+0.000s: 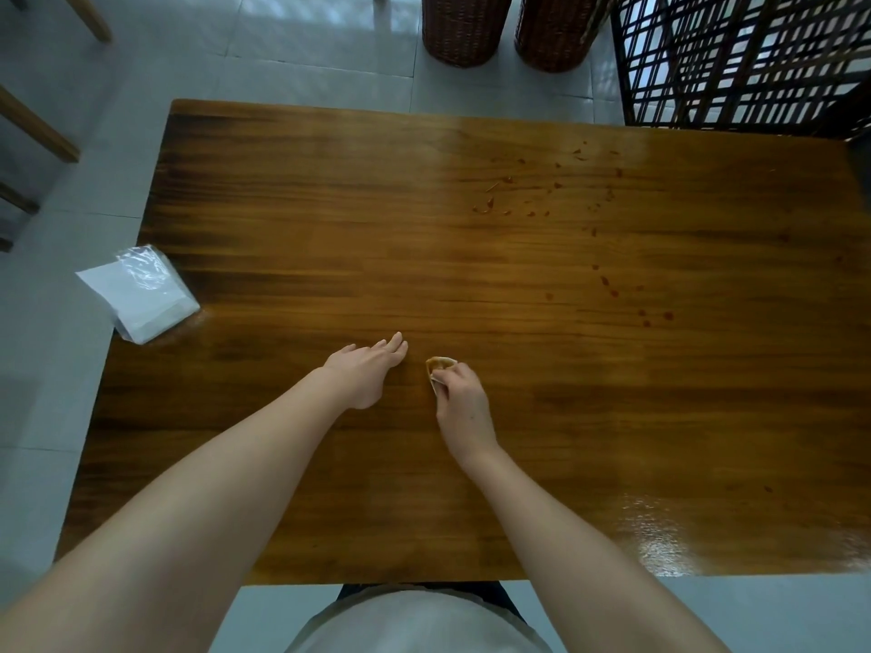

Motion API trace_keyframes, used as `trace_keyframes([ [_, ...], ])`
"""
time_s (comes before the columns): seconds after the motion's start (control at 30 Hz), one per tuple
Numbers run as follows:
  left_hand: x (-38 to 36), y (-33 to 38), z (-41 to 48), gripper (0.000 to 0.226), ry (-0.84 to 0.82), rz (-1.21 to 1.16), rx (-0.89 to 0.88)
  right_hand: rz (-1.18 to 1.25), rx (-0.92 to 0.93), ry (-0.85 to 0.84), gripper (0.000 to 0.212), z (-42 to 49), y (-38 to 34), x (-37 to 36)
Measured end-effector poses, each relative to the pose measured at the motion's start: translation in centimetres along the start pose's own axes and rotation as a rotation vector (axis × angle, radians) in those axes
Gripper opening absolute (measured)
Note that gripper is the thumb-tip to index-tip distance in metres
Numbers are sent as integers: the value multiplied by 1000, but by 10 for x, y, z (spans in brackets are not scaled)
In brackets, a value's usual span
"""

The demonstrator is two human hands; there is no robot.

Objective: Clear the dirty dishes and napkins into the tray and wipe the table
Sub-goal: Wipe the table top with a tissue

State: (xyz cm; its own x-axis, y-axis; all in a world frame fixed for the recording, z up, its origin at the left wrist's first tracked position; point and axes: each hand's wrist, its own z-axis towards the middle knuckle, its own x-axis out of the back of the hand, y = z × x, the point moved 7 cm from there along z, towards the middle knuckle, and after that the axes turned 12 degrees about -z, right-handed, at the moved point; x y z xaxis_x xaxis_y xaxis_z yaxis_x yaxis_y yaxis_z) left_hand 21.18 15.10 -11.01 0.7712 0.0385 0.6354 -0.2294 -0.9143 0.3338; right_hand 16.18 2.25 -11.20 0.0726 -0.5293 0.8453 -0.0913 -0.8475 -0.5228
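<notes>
Brown grained table (471, 256); reddish stains (546, 190); white napkins (141, 294).

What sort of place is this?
Likely a dining room or eatery: a varnished wooden table spattered with reddish sauce stains, a plastic-wrapped pack of white paper napkins at its edge, and the right hand gripping a soiled crumpled napkin.

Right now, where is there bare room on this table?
Bare wood lies between the napkin pack at the left edge and the sauce spots far right, and along the near edge. The left hand and the right hand, pinching a stained tissue, occupy the middle.
</notes>
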Motion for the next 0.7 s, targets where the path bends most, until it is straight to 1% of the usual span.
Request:
trace_keyframes([
  [0.1, 0, 0, 0, 79, 1, -3, 2, 27, 39, 30, 28, -4, -1, 5],
  [0.23, 0, 0, 0, 80, 7, 0, 2, 23, -39, 89, 39, 3, 18, 23],
  [0.3, 0, 0, 0, 80, 7, 4, 4, -19, -58, 55, 48, 10, 24, 26],
  [0.37, 0, 1, 1, 79, 7, 6, 6, -59, -40, -3, 52, 16, 24, 24],
  [0.53, -1, 1, 1, 78, 6, 2, 16, -110, 16, -79, 48, 17, 18, 14],
  [0.67, -1, 0, 2, 79, 19, -2, 15, -152, 66, -114, 30, 11, 12, 6],
  [0.7, -1, 0, 2, 79, 22, -3, 14, -162, 70, -108, 29, 9, 10, 6],
])
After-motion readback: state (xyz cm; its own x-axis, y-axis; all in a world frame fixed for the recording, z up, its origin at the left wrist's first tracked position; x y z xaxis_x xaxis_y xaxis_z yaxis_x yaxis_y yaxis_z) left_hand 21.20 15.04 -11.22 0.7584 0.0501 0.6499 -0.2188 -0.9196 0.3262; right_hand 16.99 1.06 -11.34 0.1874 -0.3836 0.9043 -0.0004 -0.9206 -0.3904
